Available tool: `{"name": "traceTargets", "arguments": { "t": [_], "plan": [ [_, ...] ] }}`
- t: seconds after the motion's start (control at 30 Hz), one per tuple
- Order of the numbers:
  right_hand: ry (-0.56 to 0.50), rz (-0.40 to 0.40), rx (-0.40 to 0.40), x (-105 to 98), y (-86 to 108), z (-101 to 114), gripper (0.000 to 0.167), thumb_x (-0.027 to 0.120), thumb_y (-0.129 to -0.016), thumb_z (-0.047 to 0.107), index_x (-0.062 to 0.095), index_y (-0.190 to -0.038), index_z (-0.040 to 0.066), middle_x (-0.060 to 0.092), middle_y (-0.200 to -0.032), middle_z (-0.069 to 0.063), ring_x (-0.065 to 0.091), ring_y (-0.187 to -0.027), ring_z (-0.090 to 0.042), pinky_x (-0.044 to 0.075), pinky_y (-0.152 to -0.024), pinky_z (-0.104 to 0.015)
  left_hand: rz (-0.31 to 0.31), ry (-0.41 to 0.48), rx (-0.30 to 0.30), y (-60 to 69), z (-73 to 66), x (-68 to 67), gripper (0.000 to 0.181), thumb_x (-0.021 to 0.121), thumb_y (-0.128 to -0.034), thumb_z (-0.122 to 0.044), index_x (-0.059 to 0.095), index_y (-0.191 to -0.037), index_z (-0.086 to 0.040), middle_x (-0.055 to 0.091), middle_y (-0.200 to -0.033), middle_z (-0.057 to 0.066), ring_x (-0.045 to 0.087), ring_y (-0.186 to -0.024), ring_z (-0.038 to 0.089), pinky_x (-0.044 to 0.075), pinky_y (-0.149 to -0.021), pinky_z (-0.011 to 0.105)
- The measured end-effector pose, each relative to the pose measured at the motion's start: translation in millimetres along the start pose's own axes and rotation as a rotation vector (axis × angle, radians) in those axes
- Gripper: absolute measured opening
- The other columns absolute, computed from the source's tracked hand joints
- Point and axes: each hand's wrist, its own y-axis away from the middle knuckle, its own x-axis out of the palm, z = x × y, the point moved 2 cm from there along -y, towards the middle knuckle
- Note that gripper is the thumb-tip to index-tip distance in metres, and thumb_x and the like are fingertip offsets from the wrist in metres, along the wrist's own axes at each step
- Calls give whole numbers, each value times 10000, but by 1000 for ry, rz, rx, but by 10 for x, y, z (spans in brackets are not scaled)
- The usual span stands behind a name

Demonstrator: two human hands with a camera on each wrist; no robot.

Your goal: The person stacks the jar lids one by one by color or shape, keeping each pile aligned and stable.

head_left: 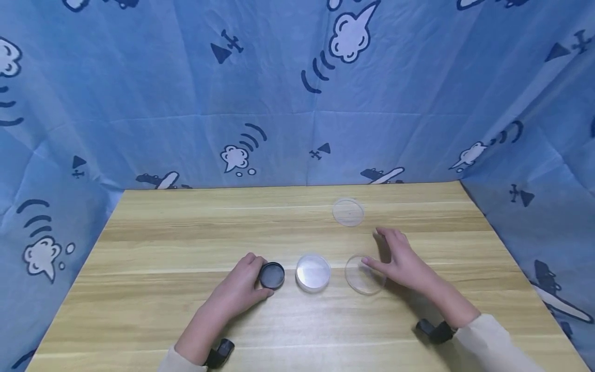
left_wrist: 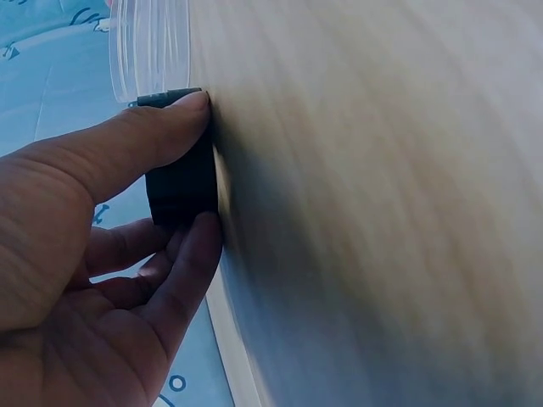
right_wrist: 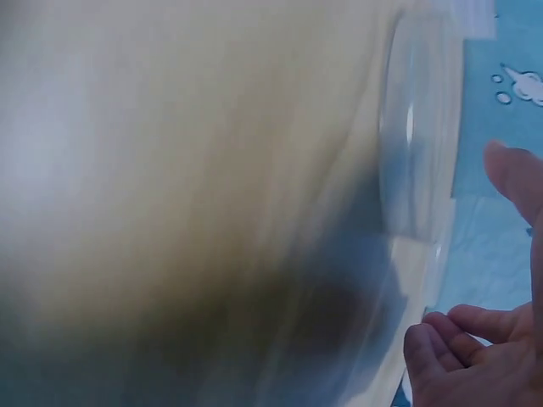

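My left hand (head_left: 239, 289) holds a small round black cap (head_left: 272, 276), thumb on one side and fingers on the other. The left wrist view shows its dark side wall (left_wrist: 182, 178) between thumb and fingertips, against the tabletop. Just right of the cap stands a stack of clear round dishes (head_left: 313, 274). Farther right, a shallow clear dish (head_left: 364, 279) lies on the table, and my right hand (head_left: 402, 261) hovers by it with thumb and fingers spread. In the right wrist view the clear dish (right_wrist: 416, 127) is apart from that hand, which grips nothing.
Another thin clear disc (head_left: 348, 212) lies farther back on the wooden table (head_left: 186, 227). A blue printed cloth (head_left: 279, 93) hangs behind the table and along its sides.
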Motion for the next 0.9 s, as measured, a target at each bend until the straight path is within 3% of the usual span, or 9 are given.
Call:
{"name": "traceTargets", "arguments": {
  "t": [0.23,0.57,0.8,0.9],
  "plan": [
    [-13,-1,-15,-58,-256,-94,885,801,-920,357,362,-1499,-147,435,-1472,-377,410,-1378,-529,357,-1158,-695,-11,7,19,-13,5,11,471,913,-785,-142,664,-1170,-30,612,-1049,54,594,-977,172,562,-930,436],
    [-17,48,32,-48,-491,-190,993,809,-894,447,316,-1558,-103,402,-1524,-341,378,-1420,-481,325,-1202,-672,-9,19,29,-14,-5,7,478,907,-788,-135,663,-1184,-25,616,-1059,65,600,-993,185,558,-941,450],
    [-3,48,21,-10,-678,-145,1019,810,-887,459,304,-1562,-111,392,-1531,-357,361,-1425,-497,336,-1196,-681,-12,13,32,-9,11,4,477,909,-787,-138,663,-1181,-27,614,-1058,62,597,-990,180,559,-939,447],
    [-12,44,18,22,-751,-120,1013,814,-884,445,305,-1561,-112,444,-1458,-339,396,-1359,-462,383,-1158,-657,-14,18,34,-6,14,3,477,907,-788,-136,663,-1183,-27,615,-1061,61,597,-994,179,558,-942,448]
  ]
}}
